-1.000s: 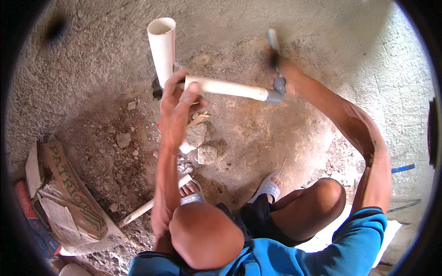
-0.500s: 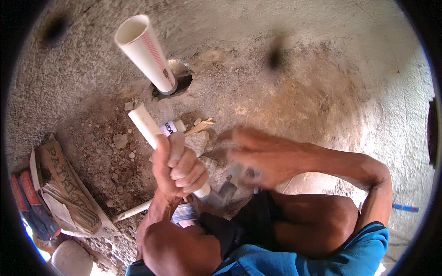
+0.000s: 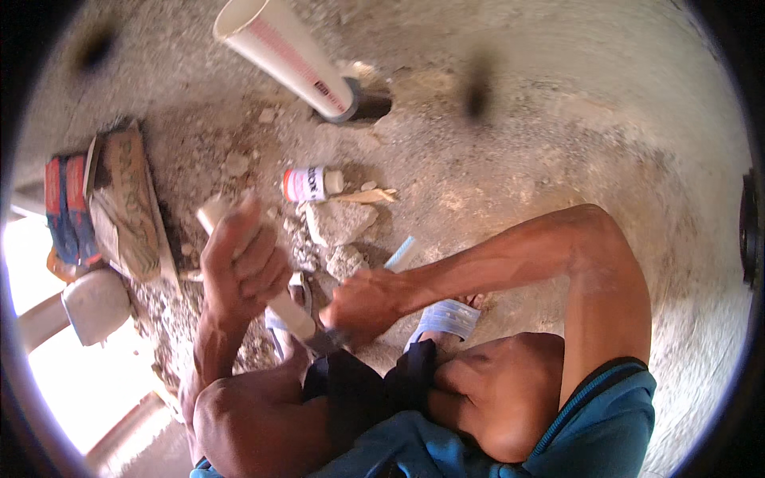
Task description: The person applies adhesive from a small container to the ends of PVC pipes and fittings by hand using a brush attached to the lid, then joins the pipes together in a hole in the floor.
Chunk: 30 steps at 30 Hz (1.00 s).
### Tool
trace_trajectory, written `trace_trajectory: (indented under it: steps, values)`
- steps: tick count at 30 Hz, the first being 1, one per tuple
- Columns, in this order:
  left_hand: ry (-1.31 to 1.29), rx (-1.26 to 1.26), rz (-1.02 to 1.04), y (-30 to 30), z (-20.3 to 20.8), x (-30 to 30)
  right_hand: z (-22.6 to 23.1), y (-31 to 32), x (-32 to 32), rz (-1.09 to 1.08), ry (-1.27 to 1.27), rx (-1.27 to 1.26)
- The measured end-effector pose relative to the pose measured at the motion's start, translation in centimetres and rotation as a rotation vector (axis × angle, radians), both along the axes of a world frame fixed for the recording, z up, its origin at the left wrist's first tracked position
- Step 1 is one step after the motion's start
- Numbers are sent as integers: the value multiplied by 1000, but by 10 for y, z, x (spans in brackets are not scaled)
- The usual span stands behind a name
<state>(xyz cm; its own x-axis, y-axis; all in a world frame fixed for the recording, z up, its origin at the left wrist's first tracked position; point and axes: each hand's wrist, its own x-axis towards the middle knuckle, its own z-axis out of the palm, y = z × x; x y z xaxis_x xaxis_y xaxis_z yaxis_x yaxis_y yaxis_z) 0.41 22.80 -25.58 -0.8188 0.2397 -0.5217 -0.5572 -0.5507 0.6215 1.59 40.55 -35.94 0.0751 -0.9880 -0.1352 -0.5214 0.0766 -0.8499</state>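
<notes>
A short white plastic pipe (image 3: 288,312) slants through my left hand (image 3: 243,267), whose fingers are wrapped round it. Its upper end sticks out above my thumb. A dark grey piece (image 3: 328,341) shows at the lower end; whether it is joined to the pipe I cannot tell. My right hand (image 3: 365,307) is closed beside that end, and what lies inside its fingers is hidden. Past the right wrist a narrow light-blue strip (image 3: 401,252) shows; I cannot tell whether that hand holds it.
A wide white pipe (image 3: 291,60) stands tilted in a hole at the wall. Below it lie a white and red can (image 3: 304,184), a wood sliver (image 3: 368,196) and a stone (image 3: 341,223). Paper sacks (image 3: 123,207) and a pale rounded container (image 3: 96,305) are at left. Rubble covers the ground.
My right hand, blurred with fingers apart before, has come down and left and closed beside the pipe's lower end. The left hand still grips the pipe. The whole view has shifted.
</notes>
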Motion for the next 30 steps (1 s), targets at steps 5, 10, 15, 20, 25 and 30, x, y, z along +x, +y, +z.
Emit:
trace_trajectory:
  steps: [5,10,15,20,25,30]
  values:
    - [-73,-802,358,1,-1,-35,-9,-9,-41,-196,139,-4]
    - [178,-876,730,-24,-23,-56,6,-24,-64,-411,396,115]
    - [60,-446,313,-4,-13,-42,-7,-12,-59,168,24,320]
    - [310,1152,79,-18,-45,-3,14,-2,-8,406,-678,232]
    - [256,1614,380,-22,-19,-6,76,-32,-23,489,-1271,319]
    - [156,1519,458,-73,-38,-32,80,-59,-20,-72,-1188,-81]
